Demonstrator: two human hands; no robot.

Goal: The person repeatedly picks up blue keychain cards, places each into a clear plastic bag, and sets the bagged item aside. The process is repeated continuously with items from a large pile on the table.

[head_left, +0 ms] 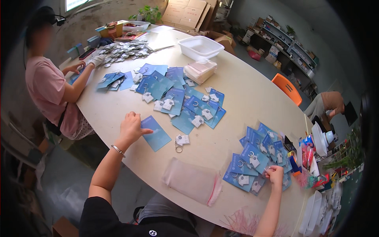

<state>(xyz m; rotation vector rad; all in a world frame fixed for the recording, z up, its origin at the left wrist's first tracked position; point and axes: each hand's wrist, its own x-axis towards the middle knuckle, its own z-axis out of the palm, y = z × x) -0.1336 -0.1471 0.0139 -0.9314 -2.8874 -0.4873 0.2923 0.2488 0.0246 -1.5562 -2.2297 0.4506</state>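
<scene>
Table: pale, broad and curved at the edge, with the wearer seated at its near side.
Left hand: left hand is at the near-left edge of the table, empty as far as shows, fingers bent and thumb spread out over the edge of a loose card; whether it touches, I cannot tell.
Loose card: blue, flat on the table, with a white shirt-shaped keyring just beside it, ring toward the wearer.
Right hand: right hand pinches the edge of a top card between thumb and fingertips, on the right pile.
Right pile: overlapping blue cards with white keyrings on them, near the table's right end.
Middle pile: more such cards and keyrings, heaped loosely.
Bags: one clear stack in front of the wearer, another beyond the middle pile, near a white tub.
Far end: a grey heap of small pieces before a co-worker in pink.
Room: cardboard and a plant behind; orange chair, shelves and a bending person to the right.
</scene>
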